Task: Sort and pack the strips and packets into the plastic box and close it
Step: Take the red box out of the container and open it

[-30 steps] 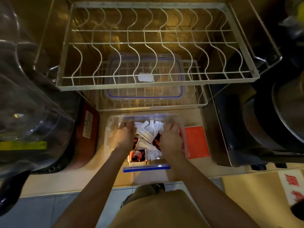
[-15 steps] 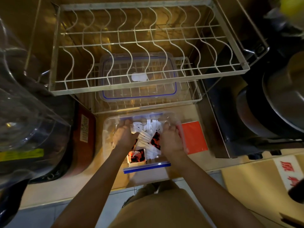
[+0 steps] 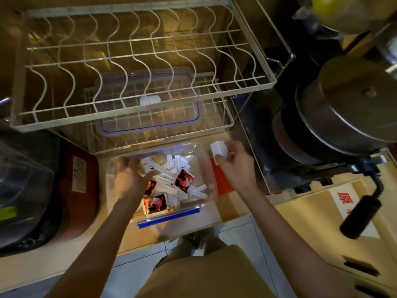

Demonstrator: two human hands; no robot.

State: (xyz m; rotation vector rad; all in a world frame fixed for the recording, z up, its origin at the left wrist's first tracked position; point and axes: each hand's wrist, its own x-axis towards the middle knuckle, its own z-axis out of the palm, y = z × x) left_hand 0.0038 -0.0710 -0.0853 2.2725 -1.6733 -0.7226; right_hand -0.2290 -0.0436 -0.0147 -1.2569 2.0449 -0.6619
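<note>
A clear plastic box with a blue front latch sits on the counter below me. Inside lie several white strips and red-and-black packets. My left hand reaches into the box's left side, its fingers on white strips near the back. My right hand is raised just right of the box and pinches a small bunch of white strips. The box's clear lid with a blue seal rests on the lower wire shelf behind.
A wire dish rack overhangs the counter behind the box. An orange-red card lies right of the box. Dark pots with a handle stand at right. A red container and a large clear jug sit left.
My right hand has come out of the box with a bunch of white strips and lifted to the right. My left hand stays in the box. The view shifted slightly.
</note>
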